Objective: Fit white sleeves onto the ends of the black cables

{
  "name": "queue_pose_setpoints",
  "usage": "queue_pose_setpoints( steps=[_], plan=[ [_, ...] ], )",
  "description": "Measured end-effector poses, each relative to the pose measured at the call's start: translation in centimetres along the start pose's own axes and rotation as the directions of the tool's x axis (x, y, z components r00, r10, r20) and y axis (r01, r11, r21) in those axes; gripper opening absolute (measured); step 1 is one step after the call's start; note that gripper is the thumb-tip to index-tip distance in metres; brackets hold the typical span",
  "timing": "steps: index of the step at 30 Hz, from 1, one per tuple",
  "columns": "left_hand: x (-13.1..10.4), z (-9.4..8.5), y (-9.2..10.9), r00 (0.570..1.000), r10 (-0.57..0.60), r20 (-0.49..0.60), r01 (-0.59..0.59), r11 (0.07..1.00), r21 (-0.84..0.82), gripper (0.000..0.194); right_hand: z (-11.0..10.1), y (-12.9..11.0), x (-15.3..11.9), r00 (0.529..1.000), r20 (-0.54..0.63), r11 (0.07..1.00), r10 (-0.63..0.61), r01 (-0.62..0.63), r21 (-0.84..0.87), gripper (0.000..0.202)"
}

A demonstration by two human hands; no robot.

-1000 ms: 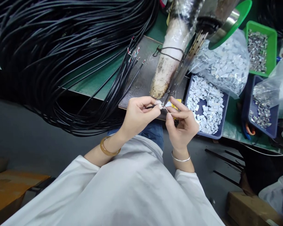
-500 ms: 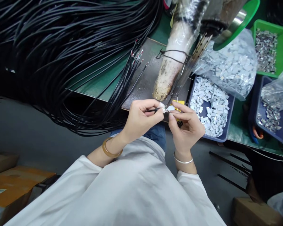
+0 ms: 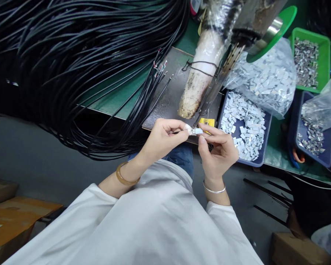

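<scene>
My left hand (image 3: 167, 139) is closed in a pinch on the end of a black cable, of which only a short dark piece shows between the fingers. Thin wire ends stick out at its fingertips. Facing it, my right hand (image 3: 217, 147) pinches a small pale connector (image 3: 198, 131) between thumb and fingers. Wire ends and connector meet between the two hands; whether they are joined is too small to tell. Just above stands the tip of a soldering machine wrapped in stained white material (image 3: 194, 88). A yellow piece (image 3: 207, 123) lies behind my right fingertips.
A large bundle of black cables (image 3: 71, 73) covers the left of the green bench. To the right are a blue tray (image 3: 262, 156) of pale connectors, a plastic bag (image 3: 264, 81) of more, a green bin (image 3: 327, 66) and another blue tray (image 3: 329, 151) of metal parts.
The pale connector has turned between my right fingers so that its flat side shows more. Both hands stay close together, and the view has shifted slightly.
</scene>
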State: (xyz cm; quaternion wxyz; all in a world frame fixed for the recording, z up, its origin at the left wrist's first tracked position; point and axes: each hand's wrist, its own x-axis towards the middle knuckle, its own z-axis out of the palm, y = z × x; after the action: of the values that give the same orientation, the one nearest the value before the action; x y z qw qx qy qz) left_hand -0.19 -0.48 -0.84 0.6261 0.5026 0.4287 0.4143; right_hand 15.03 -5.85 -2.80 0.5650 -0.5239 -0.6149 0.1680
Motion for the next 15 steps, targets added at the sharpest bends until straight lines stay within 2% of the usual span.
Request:
queue_pose_setpoints(
  steps=[4,10,15],
  plan=[
    [-0.18,0.38,-0.23,0.996,0.067,-0.055,-0.064,0.997,0.054,0.013,0.17,0.10,0.39,0.993,0.015,0.979,-0.119,0.120,-0.167,0.016],
    [-0.44,0.56,0.14,0.980,0.188,-0.060,-0.176,0.969,0.171,0.013,0.41,-0.20,0.90,0.981,-0.014,0.954,-0.195,0.186,-0.237,0.018],
    [-0.27,0.27,-0.07,0.993,0.113,-0.024,-0.109,0.985,0.134,0.014,0.34,-0.12,0.40,0.987,0.008,0.968,-0.163,0.162,-0.194,0.016]
  ],
)
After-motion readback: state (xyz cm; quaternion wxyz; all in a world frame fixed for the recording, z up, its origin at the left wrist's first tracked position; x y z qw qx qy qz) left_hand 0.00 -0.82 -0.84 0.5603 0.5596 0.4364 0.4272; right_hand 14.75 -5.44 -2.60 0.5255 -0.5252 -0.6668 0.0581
